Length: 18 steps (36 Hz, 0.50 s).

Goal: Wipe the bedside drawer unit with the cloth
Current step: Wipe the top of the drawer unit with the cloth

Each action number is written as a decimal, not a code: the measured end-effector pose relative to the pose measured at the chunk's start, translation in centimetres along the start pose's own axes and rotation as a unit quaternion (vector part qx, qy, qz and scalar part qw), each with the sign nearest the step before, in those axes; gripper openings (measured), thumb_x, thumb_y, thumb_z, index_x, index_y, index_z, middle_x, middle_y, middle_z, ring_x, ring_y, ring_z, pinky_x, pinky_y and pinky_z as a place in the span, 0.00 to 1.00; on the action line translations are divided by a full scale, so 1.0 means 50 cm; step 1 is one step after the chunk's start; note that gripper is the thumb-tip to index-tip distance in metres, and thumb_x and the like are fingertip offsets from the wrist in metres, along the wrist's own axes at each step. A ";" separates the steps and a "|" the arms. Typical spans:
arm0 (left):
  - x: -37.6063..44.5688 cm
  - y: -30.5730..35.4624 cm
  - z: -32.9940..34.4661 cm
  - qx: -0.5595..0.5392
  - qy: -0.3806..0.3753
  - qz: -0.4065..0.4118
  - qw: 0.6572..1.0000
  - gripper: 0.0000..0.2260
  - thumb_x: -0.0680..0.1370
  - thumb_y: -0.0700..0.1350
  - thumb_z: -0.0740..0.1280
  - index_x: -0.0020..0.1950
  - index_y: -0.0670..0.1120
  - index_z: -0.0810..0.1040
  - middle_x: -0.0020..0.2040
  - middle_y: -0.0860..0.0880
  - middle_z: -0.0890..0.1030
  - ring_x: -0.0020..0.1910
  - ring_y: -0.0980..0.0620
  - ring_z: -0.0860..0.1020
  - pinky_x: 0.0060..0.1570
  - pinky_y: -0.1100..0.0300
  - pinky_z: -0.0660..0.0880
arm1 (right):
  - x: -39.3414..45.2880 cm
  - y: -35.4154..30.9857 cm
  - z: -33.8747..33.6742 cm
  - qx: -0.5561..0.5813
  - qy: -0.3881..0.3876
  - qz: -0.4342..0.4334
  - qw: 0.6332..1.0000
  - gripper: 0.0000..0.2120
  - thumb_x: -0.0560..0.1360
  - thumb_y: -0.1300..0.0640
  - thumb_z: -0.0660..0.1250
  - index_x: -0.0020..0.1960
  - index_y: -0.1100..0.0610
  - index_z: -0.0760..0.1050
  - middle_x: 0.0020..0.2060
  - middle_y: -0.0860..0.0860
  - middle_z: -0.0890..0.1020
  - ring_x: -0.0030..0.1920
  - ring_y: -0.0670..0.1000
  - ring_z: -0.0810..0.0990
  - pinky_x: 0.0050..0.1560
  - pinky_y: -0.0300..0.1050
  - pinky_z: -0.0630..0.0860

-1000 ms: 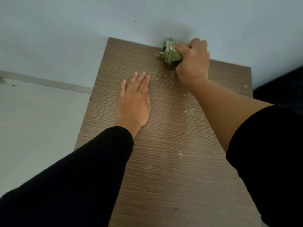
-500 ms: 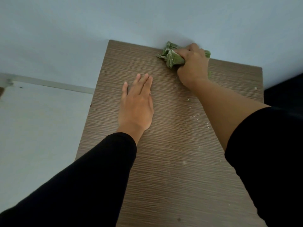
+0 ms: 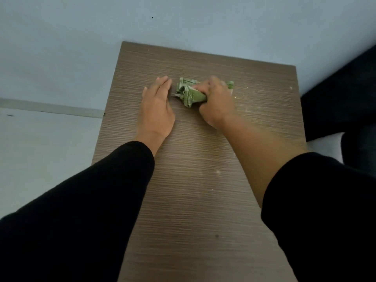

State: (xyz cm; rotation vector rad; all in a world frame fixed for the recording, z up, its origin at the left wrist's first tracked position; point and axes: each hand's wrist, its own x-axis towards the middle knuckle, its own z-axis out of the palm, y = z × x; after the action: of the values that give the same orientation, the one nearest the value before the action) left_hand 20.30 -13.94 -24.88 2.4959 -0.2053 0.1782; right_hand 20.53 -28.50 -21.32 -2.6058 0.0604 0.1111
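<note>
While gripping the crumpled green cloth (image 3: 190, 94), bunched in curled fingers with thumb side toward the left, right hand (image 3: 216, 102) pressed down on the top of the bedside drawer unit (image 3: 199, 180), knuckles up. Cloth spilling out past the fist on both sides: a folded wad toward the left, a thin strip at the far right by the knuckles. Cloth touching the wood, in the far half of the top, roughly midway between left and right edges.

Just left of the cloth, left hand (image 3: 157, 106) flat on the same surface, fingers straight and together, pointing away toward the wall (image 3: 183, 21), holding nothing; narrow gap between fingertips and cloth edge, contact not certain.

Black sleeves (image 3: 85, 200) on both arms, the right one pushed up past the forearm.

Top of the unit brown, fine horizontal grain, pale specks scattered right of the cloth and nearer the middle, one dark spot toward the near end. No drawers or compartments in sight from this angle, only the top.

Far edge against the pale blue wall. Pale floor (image 3: 40, 151) at left with a grey skirting strip. Dark shape (image 3: 341, 94) at far right, too dim to identify.
</note>
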 end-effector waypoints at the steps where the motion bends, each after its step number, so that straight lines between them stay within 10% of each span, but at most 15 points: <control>1: -0.004 -0.001 -0.004 -0.018 0.005 -0.002 1.000 0.21 0.77 0.33 0.56 0.71 0.41 0.66 0.72 0.46 0.66 0.72 0.50 0.62 0.73 0.53 0.55 | -0.019 -0.003 0.001 0.011 0.001 0.000 1.000 0.23 0.69 0.71 0.62 0.60 0.54 0.78 0.56 0.56 0.75 0.59 0.57 0.70 0.60 0.45 0.67; 5: -0.028 -0.014 -0.018 -0.030 -0.003 0.009 1.000 0.21 0.77 0.33 0.56 0.70 0.41 0.68 0.71 0.45 0.67 0.70 0.49 0.65 0.71 0.62 0.56 | -0.079 -0.007 0.007 0.002 -0.012 -0.007 1.000 0.24 0.69 0.70 0.62 0.62 0.54 0.77 0.57 0.55 0.76 0.60 0.57 0.70 0.60 0.41 0.65; 18: -0.181 -0.016 -0.048 0.043 -0.077 0.020 0.996 0.18 0.81 0.39 0.53 0.72 0.43 0.65 0.73 0.46 0.65 0.75 0.49 0.56 0.73 0.51 0.47 | -0.287 -0.020 0.048 0.021 -0.030 -0.015 0.999 0.25 0.67 0.71 0.63 0.60 0.53 0.79 0.54 0.56 0.77 0.57 0.58 0.72 0.57 0.45 0.68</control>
State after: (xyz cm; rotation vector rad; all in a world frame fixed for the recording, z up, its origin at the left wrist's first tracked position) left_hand 11.42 -10.92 -25.00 2.5943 -0.3188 0.0107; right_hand 6.16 -26.10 -21.55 -2.5581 0.0022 0.1753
